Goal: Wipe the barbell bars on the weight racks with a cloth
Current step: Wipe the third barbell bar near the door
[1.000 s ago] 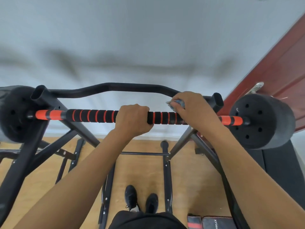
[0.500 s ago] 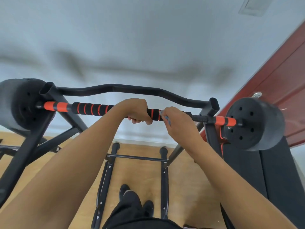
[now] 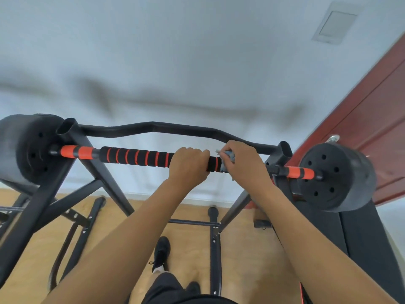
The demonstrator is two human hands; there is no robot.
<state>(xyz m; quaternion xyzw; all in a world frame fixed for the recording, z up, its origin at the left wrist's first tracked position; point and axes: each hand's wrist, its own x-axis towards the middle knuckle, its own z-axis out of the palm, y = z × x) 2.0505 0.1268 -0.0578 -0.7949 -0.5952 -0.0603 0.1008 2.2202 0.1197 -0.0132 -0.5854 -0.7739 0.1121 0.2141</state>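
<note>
A barbell bar (image 3: 135, 156) with black foam and orange rings lies across a black rack (image 3: 92, 163), with a black weight plate (image 3: 335, 176) on its right end and another plate (image 3: 24, 148) on its left end. My left hand (image 3: 188, 166) grips the bar near its middle. Just right of it, my right hand (image 3: 245, 163) holds a grey-blue cloth (image 3: 228, 157) wrapped against the bar.
A curved black crossbar (image 3: 153, 128) runs behind the barbell. Rack legs and floor rails (image 3: 214, 242) stand on the wooden floor around my feet. A red-brown door (image 3: 372, 110) is at the right, a black bench pad (image 3: 359, 238) below it.
My right hand with the cloth slid left along the bar toward my left hand, then moved slightly back right. My left hand kept its grip. The view shifted.
</note>
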